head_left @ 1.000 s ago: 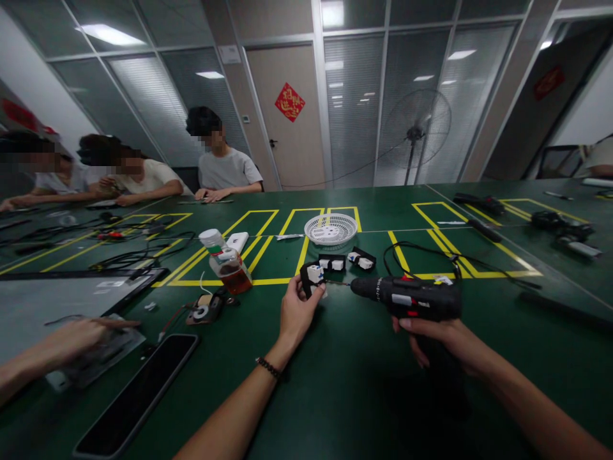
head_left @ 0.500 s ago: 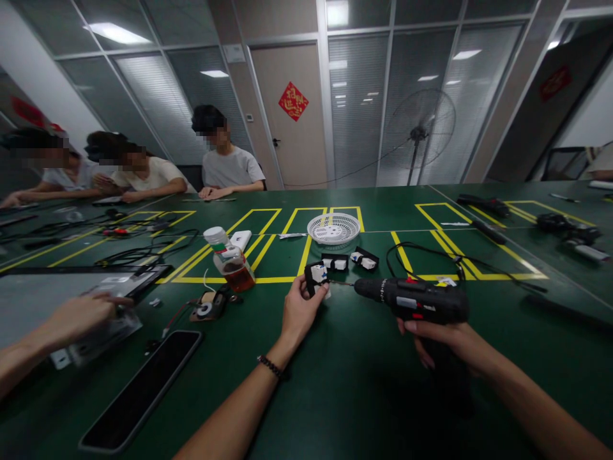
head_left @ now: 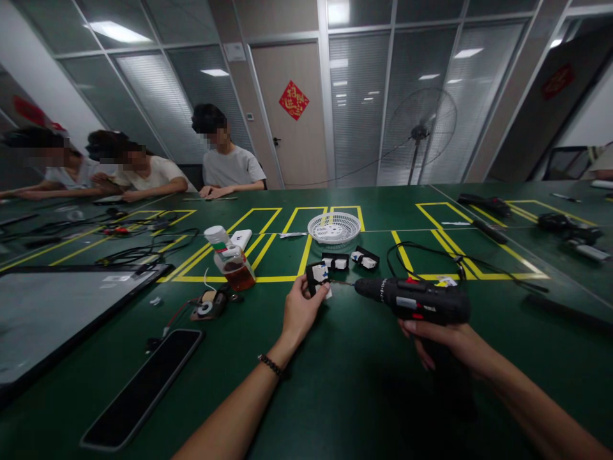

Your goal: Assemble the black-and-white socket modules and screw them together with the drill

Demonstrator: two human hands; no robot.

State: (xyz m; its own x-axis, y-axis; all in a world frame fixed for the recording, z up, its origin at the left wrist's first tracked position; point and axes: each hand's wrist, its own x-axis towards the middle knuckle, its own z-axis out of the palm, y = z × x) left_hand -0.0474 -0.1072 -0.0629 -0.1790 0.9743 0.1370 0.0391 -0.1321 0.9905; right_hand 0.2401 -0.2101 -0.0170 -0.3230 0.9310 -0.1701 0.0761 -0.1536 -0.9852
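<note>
My left hand (head_left: 299,312) pinches a small black and white part (head_left: 317,276) upright on the green table (head_left: 345,383). My right hand (head_left: 443,345) grips the handle of a black electric screwdriver (head_left: 416,300), held level. Its bit points left and touches the side of the part. Two similar black and white parts (head_left: 335,261) (head_left: 364,259) lie just behind, in front of a white round basket (head_left: 334,228).
A tilted bottle with brown liquid (head_left: 228,259) and a small coil assembly (head_left: 207,306) sit to the left, with a dark flat bar (head_left: 143,386) and a grey panel (head_left: 52,306). Black cables (head_left: 431,252) run on the right. Three people sit at the far left side.
The neighbour's hand at the left edge, with the clear bag it held, has withdrawn out of view. My hands, the part and the screwdriver have stayed nearly still.
</note>
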